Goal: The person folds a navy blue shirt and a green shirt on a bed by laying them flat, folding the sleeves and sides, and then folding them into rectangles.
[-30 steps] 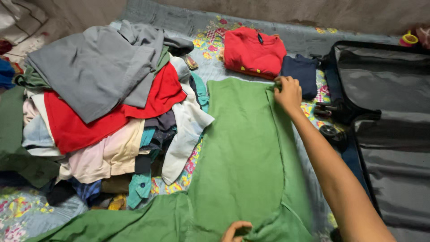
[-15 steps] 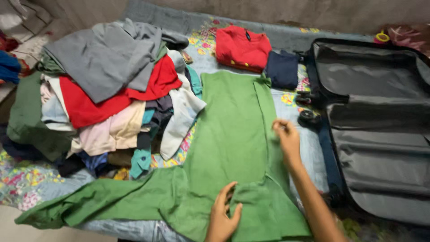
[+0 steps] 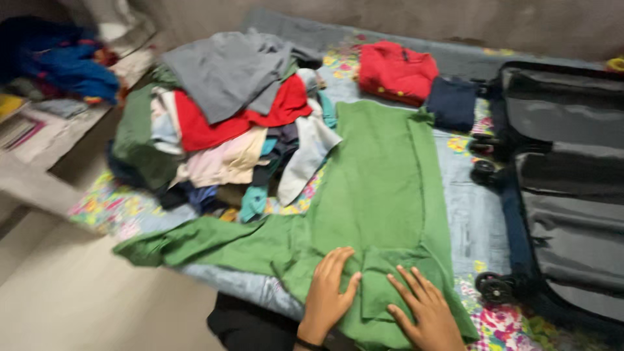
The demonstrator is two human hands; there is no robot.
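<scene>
A long green garment [image 3: 377, 188] lies flat on the floral bedsheet [image 3: 107, 208], one sleeve stretched out to the left. My left hand [image 3: 328, 292] rests flat, fingers apart, on its near end. My right hand [image 3: 426, 312] lies flat beside it on the same near end, fingers spread. Neither hand grips the cloth. The view is blurred.
A heap of mixed clothes [image 3: 227, 123] lies left of the garment. A folded red garment [image 3: 396, 71] and a folded navy one [image 3: 452, 104] lie at the far end. An open dark suitcase [image 3: 565, 188] with wheels lies at the right. More clothes [image 3: 65, 65] lie far left.
My right hand came back from the garment's far right edge to its near end. My left hand slid onto the near end too. The view shifted left.
</scene>
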